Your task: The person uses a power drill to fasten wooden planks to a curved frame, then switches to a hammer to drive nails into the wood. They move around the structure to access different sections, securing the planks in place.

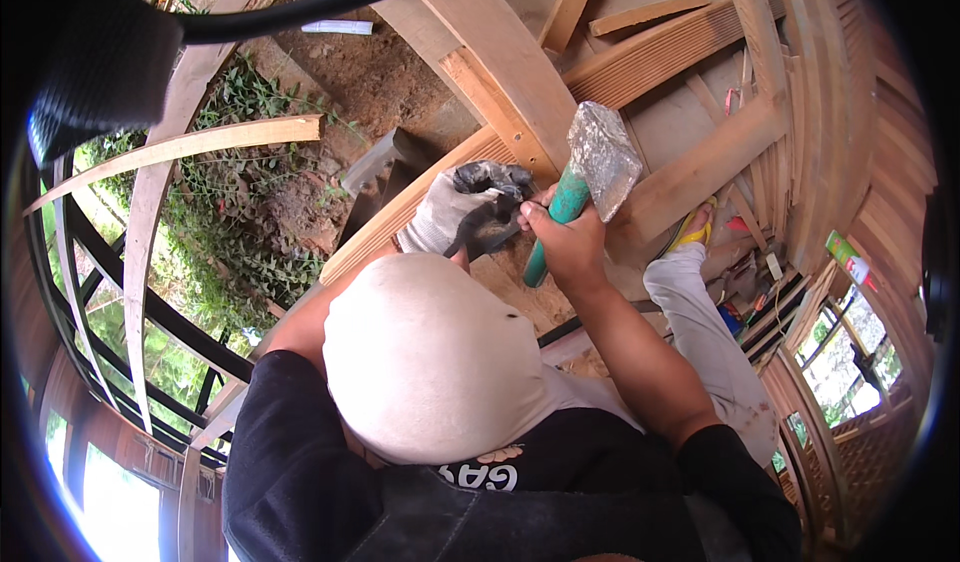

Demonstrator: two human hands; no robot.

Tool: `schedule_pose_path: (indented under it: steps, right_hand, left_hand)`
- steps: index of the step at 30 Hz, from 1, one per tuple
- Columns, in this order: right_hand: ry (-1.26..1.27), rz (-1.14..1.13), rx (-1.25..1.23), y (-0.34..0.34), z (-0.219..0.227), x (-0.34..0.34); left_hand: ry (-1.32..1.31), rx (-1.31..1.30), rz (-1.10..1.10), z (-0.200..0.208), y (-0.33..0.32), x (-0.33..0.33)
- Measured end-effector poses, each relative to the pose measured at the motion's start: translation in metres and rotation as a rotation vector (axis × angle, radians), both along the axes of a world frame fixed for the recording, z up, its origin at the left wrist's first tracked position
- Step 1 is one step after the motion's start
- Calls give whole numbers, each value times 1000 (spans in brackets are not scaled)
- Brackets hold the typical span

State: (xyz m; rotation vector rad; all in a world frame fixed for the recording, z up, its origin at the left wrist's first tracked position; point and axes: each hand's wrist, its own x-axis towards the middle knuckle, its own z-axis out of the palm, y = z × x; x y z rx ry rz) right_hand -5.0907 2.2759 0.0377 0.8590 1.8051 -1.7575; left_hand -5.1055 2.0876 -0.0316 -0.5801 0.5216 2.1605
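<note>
My right hand (565,237) is bare and wraps round the green handle of a hammer (605,157). Its broad, scuffed silvery head points up and away from me. Close by on the left, my left hand (470,207) wears a grey glove with black-coated fingers. Those fingers are curled together over the wooden beams; anything between them is hidden. A ridged timber board (375,237) runs under and beside the gloved hand. Beyond it, a thick plank (500,57) slants toward the upper left, with a narrower wood piece (490,107) along its edge.
My bent knee (430,352) in pale trousers rises in front. A yellow sandal (697,224) is on my right foot among timbers. At left, a curved-looking batten (240,134) crosses above plants (250,172) and soil. A green-and-white tube (850,259) lies at right.
</note>
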Motion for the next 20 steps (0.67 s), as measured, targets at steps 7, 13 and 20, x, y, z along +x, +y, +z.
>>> schedule_pose_path:
  steps: [7, 13, 20]
  right_hand:
    - [-47, 69, 266, 17, 3, -7]
    - [-58, 80, 328, 37, -1, 19]
    - [-60, 105, 318, 37, -10, 28]
  left_hand:
    - [1028, -1062, -150, 8, 15, -31]
    - [1290, -1237, -55, -10, 24, -34]
    - [1395, -1330, -75, -15, 26, -29]
